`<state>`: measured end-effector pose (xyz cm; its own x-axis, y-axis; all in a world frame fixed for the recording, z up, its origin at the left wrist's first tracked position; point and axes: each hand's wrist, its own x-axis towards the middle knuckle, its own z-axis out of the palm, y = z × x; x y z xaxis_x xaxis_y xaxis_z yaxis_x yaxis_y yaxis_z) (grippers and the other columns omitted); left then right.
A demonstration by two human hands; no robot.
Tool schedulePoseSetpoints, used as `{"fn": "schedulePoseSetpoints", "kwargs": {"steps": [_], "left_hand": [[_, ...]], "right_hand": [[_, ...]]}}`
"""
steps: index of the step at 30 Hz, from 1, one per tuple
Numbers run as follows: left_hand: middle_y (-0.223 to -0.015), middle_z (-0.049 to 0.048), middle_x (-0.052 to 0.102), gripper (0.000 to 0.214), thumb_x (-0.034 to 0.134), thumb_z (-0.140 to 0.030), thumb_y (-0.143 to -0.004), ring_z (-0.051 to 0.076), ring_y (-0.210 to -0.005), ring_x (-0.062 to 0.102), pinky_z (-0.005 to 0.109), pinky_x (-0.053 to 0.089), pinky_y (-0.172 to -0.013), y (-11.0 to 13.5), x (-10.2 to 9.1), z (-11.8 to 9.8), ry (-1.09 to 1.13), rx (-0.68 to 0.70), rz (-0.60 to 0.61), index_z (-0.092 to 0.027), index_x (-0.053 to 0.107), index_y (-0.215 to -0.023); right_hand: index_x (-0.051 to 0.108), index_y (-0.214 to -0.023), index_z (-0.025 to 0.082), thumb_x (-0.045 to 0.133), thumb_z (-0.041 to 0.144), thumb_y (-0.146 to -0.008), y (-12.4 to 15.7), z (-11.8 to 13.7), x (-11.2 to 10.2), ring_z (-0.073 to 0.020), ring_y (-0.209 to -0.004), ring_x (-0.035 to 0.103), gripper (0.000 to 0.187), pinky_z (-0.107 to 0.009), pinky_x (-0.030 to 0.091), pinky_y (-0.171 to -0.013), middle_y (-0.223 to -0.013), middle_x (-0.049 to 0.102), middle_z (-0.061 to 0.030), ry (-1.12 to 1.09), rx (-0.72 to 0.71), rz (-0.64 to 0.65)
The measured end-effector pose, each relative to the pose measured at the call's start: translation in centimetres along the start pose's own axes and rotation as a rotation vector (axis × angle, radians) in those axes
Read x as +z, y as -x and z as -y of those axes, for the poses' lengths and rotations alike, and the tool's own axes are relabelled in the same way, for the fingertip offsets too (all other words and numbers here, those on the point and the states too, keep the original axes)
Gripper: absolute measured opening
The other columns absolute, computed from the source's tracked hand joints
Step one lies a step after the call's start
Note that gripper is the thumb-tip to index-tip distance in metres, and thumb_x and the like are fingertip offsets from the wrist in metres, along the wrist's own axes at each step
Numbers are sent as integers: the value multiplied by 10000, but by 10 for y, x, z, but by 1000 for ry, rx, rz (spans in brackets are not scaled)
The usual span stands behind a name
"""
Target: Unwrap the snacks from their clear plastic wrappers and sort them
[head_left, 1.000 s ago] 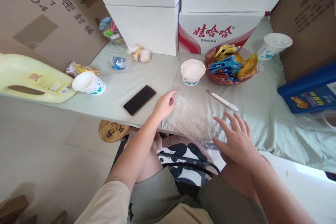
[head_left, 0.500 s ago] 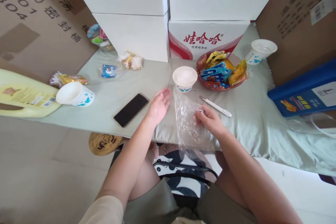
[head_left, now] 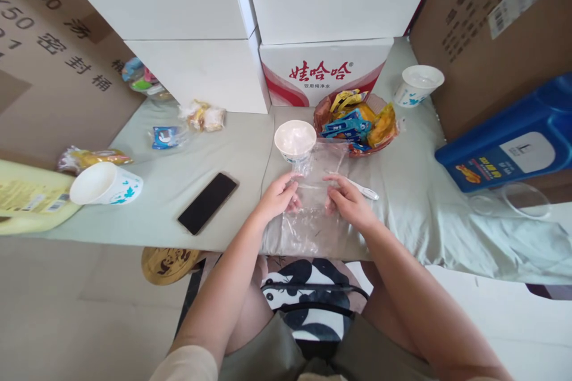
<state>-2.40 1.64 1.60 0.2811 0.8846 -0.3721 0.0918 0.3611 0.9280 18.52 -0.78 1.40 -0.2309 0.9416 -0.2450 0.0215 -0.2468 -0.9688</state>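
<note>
A clear plastic bag [head_left: 313, 229] lies spread over the cloth in front of me, running from the paper cup down to the front edge. My left hand [head_left: 277, 195] pinches its left side, thumb and fingers closed on the film. Opposite it, my right hand [head_left: 351, 202] grips the right side, index finger pointing inward. Just beyond the bag stands a white paper cup [head_left: 295, 138], upright, with the film's top partly across its front. A white pen-shaped tool [head_left: 367, 191] lies behind my right hand, partly hidden by it.
A red bowl [head_left: 318, 114] of wrapped snacks sits behind the bag. To the left lie a phone [head_left: 208, 202], another paper cup [head_left: 107, 183] and a yellow jug [head_left: 33, 196]. A third cup [head_left: 417, 86] and a blue bottle [head_left: 509, 137] stand right. White boxes [head_left: 192, 71] line the back.
My left hand was open beside the bag and now grips it. The bag, bunched at my right hand before, is spread flatter between both hands. The view has shifted.
</note>
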Motion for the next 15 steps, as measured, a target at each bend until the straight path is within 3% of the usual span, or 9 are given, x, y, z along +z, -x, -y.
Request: {"fn": "schedulePoseSetpoints", "kwargs": {"steps": [4,8,10,13,15], "left_hand": [[-491,-54,616,465,740,-496,-755,122,-354,540,194,372,-370,8,-4,-5,253,45,96,-220,590,-1097],[-524,-23,617,295,815,-363,-647,132,-439,596,234,467,-445,10,-10,-8,383,46,149,-188,602,-753],[-560,6,633,247,805,-319,-616,148,-498,627,274,514,-507,6,-13,-7,388,47,163,-168,611,-645],[-606,58,663,316,765,-444,-653,165,-545,639,303,524,-552,-5,-15,-1,326,66,140,-146,667,-614],[-611,81,674,470,696,-599,-728,165,-553,629,296,506,-549,-13,-14,4,237,83,62,-143,686,-614]], "right_hand": [[554,-1046,268,566,528,-858,4,1,-3,-143,-521,608,321,-309,526,-543,-707,627,42,-112,-125,-36],[592,-727,231,604,502,-835,6,3,-8,-138,-544,575,293,-319,522,-557,-694,593,6,-84,-245,40],[631,-677,224,634,478,-808,6,4,-13,-143,-579,568,287,-323,522,-573,-738,615,-16,-52,-296,59],[717,-721,228,613,555,-807,4,4,-20,-180,-669,603,354,-344,529,-594,-873,672,-58,-20,-289,80],[736,-701,230,459,680,-866,2,3,-23,-201,-697,616,553,-369,533,-626,-904,691,-79,20,-254,47]]}}
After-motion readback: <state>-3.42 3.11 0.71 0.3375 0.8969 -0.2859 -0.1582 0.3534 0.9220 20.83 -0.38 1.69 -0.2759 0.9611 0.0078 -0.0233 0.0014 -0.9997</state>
